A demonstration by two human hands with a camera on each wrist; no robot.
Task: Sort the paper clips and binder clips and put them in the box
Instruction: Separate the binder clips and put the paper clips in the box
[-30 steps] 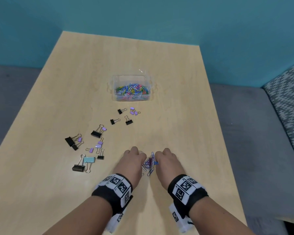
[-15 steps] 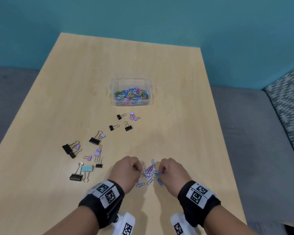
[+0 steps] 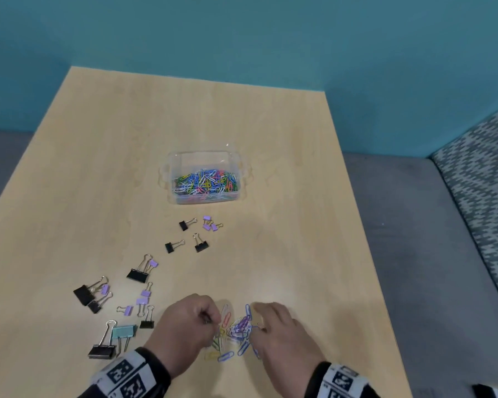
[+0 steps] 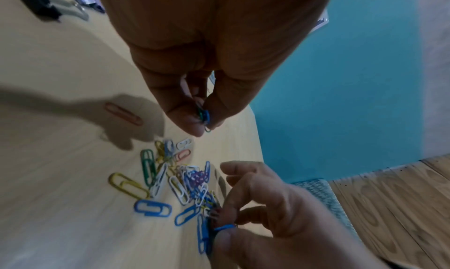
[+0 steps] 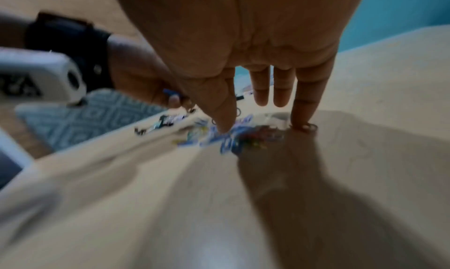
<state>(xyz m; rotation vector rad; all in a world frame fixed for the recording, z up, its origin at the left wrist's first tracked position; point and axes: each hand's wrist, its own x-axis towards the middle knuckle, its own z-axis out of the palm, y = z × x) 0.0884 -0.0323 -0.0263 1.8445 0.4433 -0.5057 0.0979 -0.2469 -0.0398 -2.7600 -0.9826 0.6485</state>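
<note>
Bright plastic-coated paper clips [image 3: 237,333] in blue, purple, yellow, green, white and pink lie in a loose heap near the table's near edge, between the two hands. The left hand [image 3: 186,330] is curled, thumb and forefinger pinching a few blue and green clips [image 4: 204,116] just above the heap. The right hand [image 3: 282,333] has its fingers straight and spread, the tips pressed down at the heap's right side. Farther back stands a clear box [image 3: 206,177], its floor covered with more mixed-colour clips. Black, purple and one teal binder clips [image 3: 140,271] are scattered in a diagonal trail from the box toward the left hand. The table [image 3: 285,182] is pale wood laminate; behind it is a teal wall [image 3: 242,38], with grey floor [image 3: 414,225] at the right and a grey patterned seat [image 3: 483,182] at the far right.
</note>
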